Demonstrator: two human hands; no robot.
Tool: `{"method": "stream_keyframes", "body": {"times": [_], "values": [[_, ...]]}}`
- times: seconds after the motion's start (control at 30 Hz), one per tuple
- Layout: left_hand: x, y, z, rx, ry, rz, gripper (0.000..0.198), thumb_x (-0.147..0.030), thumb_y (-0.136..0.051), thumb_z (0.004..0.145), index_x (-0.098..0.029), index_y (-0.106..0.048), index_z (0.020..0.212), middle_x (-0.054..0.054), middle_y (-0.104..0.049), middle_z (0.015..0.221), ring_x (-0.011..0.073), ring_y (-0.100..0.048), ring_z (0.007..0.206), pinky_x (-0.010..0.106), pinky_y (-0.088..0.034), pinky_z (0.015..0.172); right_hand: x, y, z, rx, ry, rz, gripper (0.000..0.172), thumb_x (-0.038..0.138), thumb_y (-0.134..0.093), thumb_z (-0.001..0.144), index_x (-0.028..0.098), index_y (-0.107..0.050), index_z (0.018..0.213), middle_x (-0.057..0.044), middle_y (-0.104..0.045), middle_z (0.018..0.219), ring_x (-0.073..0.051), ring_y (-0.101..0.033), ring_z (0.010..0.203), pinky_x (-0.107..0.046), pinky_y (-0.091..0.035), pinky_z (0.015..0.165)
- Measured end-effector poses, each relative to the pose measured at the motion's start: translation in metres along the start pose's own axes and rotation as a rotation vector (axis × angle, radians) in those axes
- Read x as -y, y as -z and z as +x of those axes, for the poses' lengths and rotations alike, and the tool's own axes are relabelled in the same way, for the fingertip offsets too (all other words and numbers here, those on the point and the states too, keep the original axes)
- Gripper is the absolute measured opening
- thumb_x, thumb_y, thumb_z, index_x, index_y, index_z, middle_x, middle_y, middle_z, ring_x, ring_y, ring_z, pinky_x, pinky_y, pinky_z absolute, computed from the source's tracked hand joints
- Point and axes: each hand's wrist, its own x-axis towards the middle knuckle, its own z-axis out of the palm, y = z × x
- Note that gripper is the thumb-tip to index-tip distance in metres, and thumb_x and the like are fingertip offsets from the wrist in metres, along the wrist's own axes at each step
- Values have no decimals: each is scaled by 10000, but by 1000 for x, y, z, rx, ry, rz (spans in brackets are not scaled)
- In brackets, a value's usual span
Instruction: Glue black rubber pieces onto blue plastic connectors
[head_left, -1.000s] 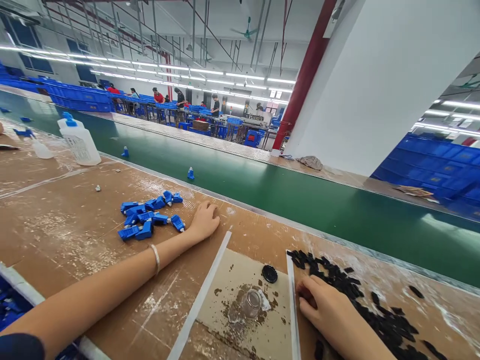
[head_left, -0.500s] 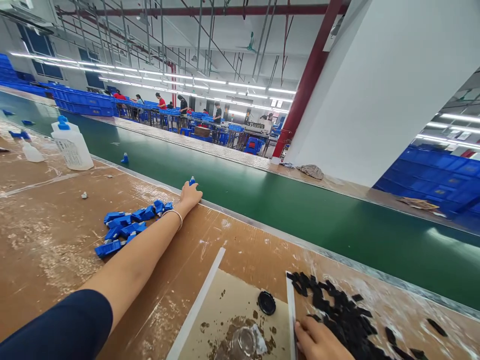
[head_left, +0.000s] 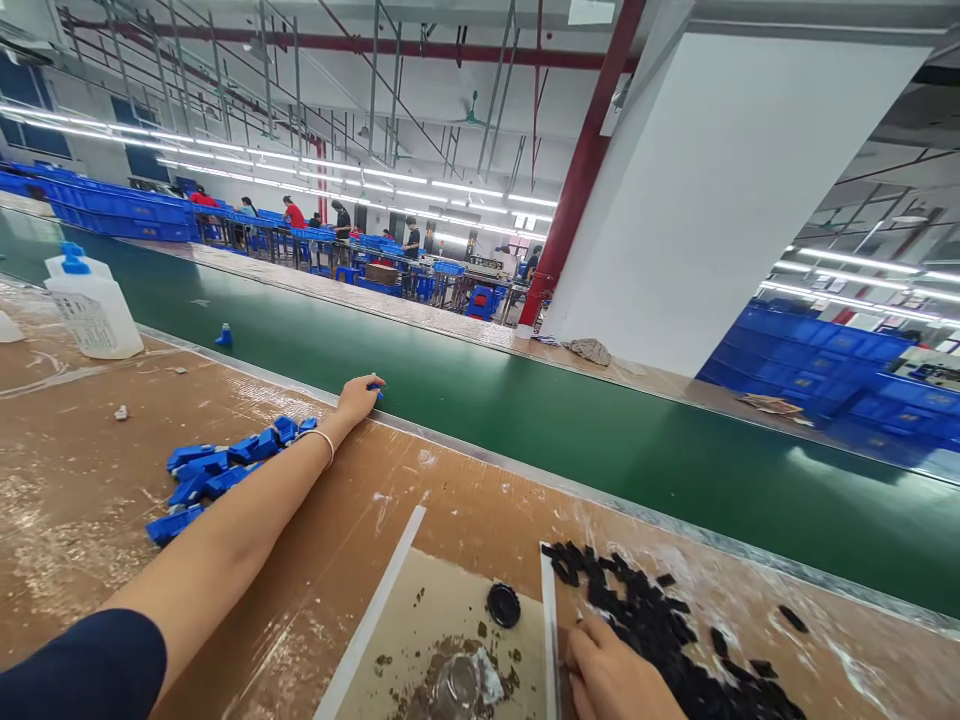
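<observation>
My left hand (head_left: pixel 357 398) reaches out over the near edge of the green conveyor belt (head_left: pixel 480 420). Its closed fingers grip a small blue plastic part (head_left: pixel 376 390), mostly covered by the hand. Beside my left forearm lies a heap of similar blue parts (head_left: pixel 210 468) on the bench. My right hand (head_left: pixel 619 672) is low in the view, fingers curled together, between a beige board (head_left: pixel 405 610) and a pile of black strips (head_left: pixel 660 630). What those fingers hold, if anything, is hidden. Another blue part (head_left: pixel 224 336) stands on the belt further left.
A black round cap (head_left: pixel 503 605) and a clear glass-like container (head_left: pixel 456 684) sit on the stained board. A white bottle with a blue top (head_left: pixel 94 305) stands at left. Stacked blue crates (head_left: pixel 817 370) and a white pillar (head_left: pixel 720 200) rise beyond the belt; people work far back.
The view has turned a little to the right. The blue part in my left hand stood upright above the fingers before; now it lies lower and tilted. My right hand shows more, fingers more curled.
</observation>
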Motion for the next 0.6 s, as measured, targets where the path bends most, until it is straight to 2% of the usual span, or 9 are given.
{"method": "stream_keyframes", "body": {"times": [0.1,0.17,0.27,0.3,0.37,0.47,0.53,0.6], "values": [[-17,-4,-28,11,-71,-86,250,-146,-499,816,-128,-645,1018,67,-661,1037,183,-603,941,318,-480,860,2,21,4,112,-212,192,255,-25,-426,695,153,-605,662,-100,-627,770,-230,-640,657,-290,-444,580],[-31,-6,-57,45,-128,-140,384,-120,-489,787,-169,-593,1154,41,-671,1024,164,-613,920,279,-490,837,4,34,6,129,-272,263,228,-18,-433,664,157,-574,626,-87,-615,741,-224,-616,667,-293,-423,598],[-53,-2,-117,138,-239,-254,563,-122,-510,774,-228,-427,1321,19,-673,1015,136,-629,890,261,-509,811,9,48,7,136,-238,391,180,29,-451,683,177,-553,692,-21,-598,699,-169,-577,646,-248,-412,585],[-60,2,-139,201,-309,-331,557,-137,-519,783,-214,-413,1324,37,-670,1019,140,-637,868,270,-523,788,12,52,7,136,-210,497,158,57,-466,703,184,-552,742,-4,-594,706,-155,-567,649,-235,-417,589],[-73,15,-182,279,-454,-393,372,-170,-527,812,-186,-530,1184,63,-666,1013,148,-646,849,276,-544,750,21,57,6,112,-133,752,148,113,-503,741,196,-550,854,7,-601,781,-142,-558,702,-230,-436,648],[-85,37,-228,187,-885,-342,270,-84,-527,816,-161,-574,1070,98,-651,1044,171,-616,983,318,-530,856,39,59,5,40,2,953,203,144,-554,754,219,-539,942,0,-600,935,-152,-535,832,-265,-415,775],[-88,47,-241,118,-1206,-271,301,-23,-503,803,-120,-563,1082,146,-629,1074,211,-568,1082,368,-515,907,49,55,5,5,69,953,225,126,-562,752,227,-528,951,1,-590,960,-158,-521,871,-276,-397,795],[-89,54,-246,109,-1424,-188,284,-19,-477,809,-70,-566,1073,181,-620,1053,254,-538,1123,393,-523,906,54,49,7,-18,108,962,233,100,-553,757,229,-513,947,-2,-575,970,-160,-517,902,-282,-392,810]]}}
